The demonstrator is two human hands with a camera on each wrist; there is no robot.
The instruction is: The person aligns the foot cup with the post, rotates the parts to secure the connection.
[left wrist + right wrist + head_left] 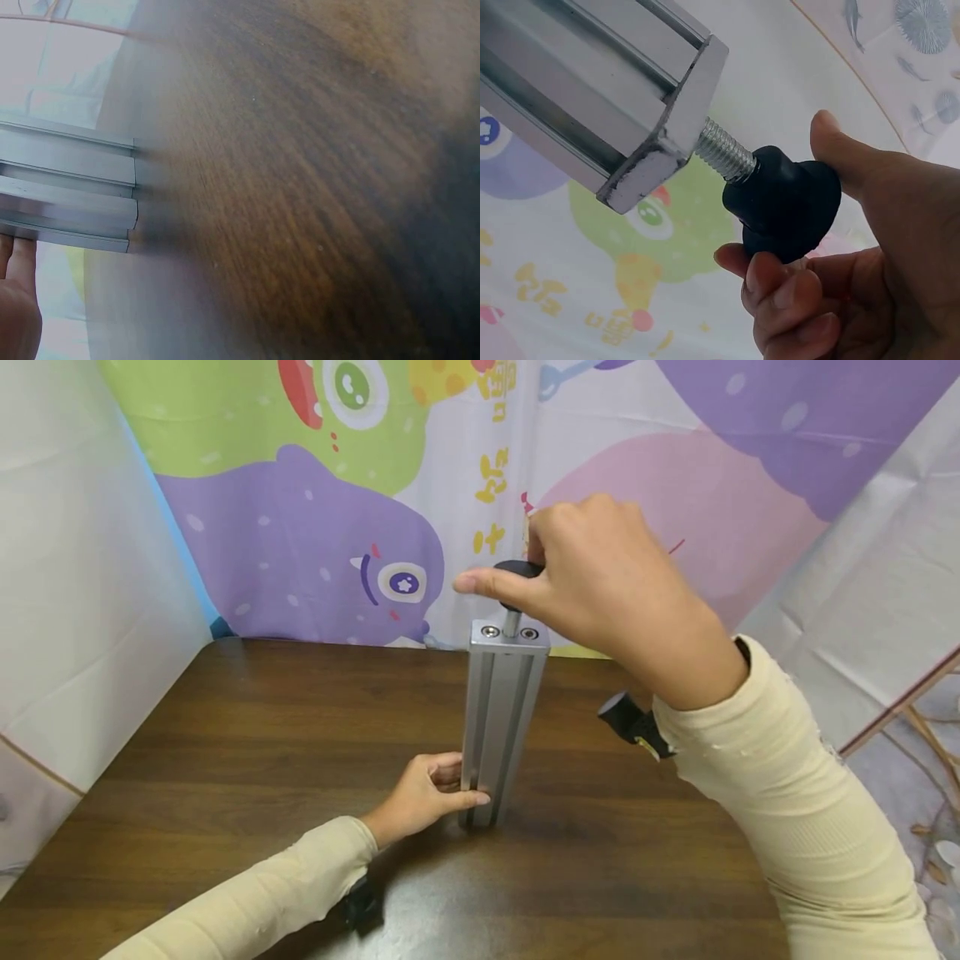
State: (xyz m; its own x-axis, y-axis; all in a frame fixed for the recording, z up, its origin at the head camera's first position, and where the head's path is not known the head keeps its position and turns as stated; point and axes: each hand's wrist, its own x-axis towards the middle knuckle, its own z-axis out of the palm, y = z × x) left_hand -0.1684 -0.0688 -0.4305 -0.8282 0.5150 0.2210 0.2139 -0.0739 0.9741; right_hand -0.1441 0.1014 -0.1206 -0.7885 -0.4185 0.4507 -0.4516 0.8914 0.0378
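A grey aluminium profile with lengthwise grooves stands upright on the wooden table. Near its base my left hand grips it, the thumb across the front face and the fingers behind. In the left wrist view the profile's lower end meets the tabletop. From the end plate on top rises a black levelling foot on a threaded stud, part of the thread exposed. My right hand holds the black foot between its outstretched thumb and curled fingers. Two screws sit in the end plate, one each side of the stud.
The dark wooden table spreads around the profile. A cartoon-printed cloth hangs behind it, and pale sheets stand at both sides. Black camera mounts are worn at both wrists.
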